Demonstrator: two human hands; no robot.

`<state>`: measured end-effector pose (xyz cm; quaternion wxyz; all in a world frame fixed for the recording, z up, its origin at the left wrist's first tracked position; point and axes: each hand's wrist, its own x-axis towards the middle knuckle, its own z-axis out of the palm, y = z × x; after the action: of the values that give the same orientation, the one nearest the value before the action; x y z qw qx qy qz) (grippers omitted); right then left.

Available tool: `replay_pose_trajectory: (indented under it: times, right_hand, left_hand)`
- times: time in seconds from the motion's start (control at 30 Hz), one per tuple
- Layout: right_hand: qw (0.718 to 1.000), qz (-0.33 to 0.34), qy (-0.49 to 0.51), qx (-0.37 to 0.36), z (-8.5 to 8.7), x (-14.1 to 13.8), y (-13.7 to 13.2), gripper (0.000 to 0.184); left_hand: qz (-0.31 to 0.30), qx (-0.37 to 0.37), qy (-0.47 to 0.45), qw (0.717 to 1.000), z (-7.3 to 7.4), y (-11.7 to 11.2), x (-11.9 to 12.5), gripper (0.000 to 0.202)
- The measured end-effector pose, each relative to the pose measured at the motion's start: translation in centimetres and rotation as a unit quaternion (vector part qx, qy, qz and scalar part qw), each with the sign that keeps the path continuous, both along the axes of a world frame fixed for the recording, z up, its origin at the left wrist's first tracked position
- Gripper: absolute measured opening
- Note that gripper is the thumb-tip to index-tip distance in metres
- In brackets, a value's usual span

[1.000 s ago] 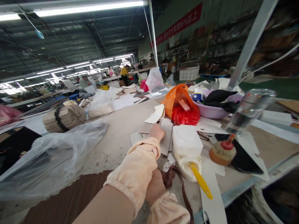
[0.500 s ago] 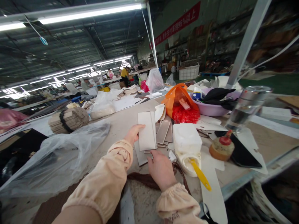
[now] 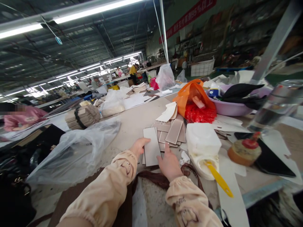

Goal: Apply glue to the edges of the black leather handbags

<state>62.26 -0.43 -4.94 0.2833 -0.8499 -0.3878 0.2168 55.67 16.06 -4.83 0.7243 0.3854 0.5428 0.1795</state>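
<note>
My left hand (image 3: 139, 147) grips the left edge of a pale grey rectangular panel (image 3: 152, 147), thumb on top and the other fingers hidden beneath. A second panel edge shows under it on the left. My right hand (image 3: 170, 164) is at the panel's right side, thumb close to its lower right edge and index finger stretched forward. Thumb and index finger are apart, and I see nothing between them. That fingertip is close to a loose pile of small brownish rectangular panels (image 3: 174, 130) with pale borders.
To the right stand a white plastic container (image 3: 203, 138) with a yellow-handled tool (image 3: 220, 179) and a red-topped pot (image 3: 245, 151). Behind are an orange bag (image 3: 189, 93) and a purple basin (image 3: 229, 107). Clear plastic sheeting (image 3: 78, 151) and a strapped bundle (image 3: 82, 117) lie left.
My left hand and the panel have come down lower, and the panel now tilts the other way. More of the small pile shows. My right index finger has stretched towards it. The camera view has shifted left.
</note>
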Motion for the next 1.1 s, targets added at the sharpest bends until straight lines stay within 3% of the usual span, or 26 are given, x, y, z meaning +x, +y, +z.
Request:
replay_pose_trajectory:
  times: [0.17,0.3,0.43,0.53,0.63,0.7,0.8,0.87,1.0,1.1]
  right_hand:
    - [0.985,-0.006,0.153,0.078,-0.4,-0.9,0.3,0.092]
    - [0.962,0.001,0.237,0.135,-0.2,-2.5,0.8,0.096]
    - [0.936,0.027,0.306,0.171,-0.2,-4.5,1.2,0.096]
    - [0.917,0.037,0.346,0.193,-0.5,-5.6,1.2,0.093]
    - [0.924,0.029,0.304,0.232,-0.6,-6.3,1.2,0.090]
    - [0.912,0.046,0.304,0.270,-0.4,-6.7,1.1,0.090]
    - [0.871,0.070,0.383,0.299,0.2,-7.4,0.6,0.096]
    - [0.841,0.044,0.451,0.296,0.5,-7.4,0.2,0.098]
    - [0.763,-0.001,0.574,0.297,1.0,-6.5,0.2,0.080]
    - [0.728,-0.048,0.622,0.285,1.0,-6.2,0.8,0.088]
  left_hand:
    - [-0.031,-0.029,-0.012,0.999,1.0,-0.4,-1.0,0.026]
    - [-0.035,-0.048,-0.046,0.997,1.6,-0.3,-3.7,0.027]
    - [0.001,-0.037,-0.064,0.997,2.7,-0.5,-6.7,0.031]
    - [0.033,-0.028,-0.084,0.995,3.9,-2.4,-8.6,0.032]
    - [0.041,-0.014,-0.135,0.990,4.6,-5.2,-9.6,0.030]
    - [0.051,0.022,-0.176,0.983,4.9,-6.8,-10.2,0.035]
    - [0.107,0.050,-0.221,0.968,5.4,-8.1,-12.4,0.041]
    - [0.142,0.027,-0.227,0.963,6.0,-8.3,-14.9,0.042]
    - [0.152,-0.043,-0.170,0.973,7.1,-7.6,-20.4,0.042]
    - [0.155,-0.072,-0.157,0.973,7.8,-7.3,-23.1,0.043]
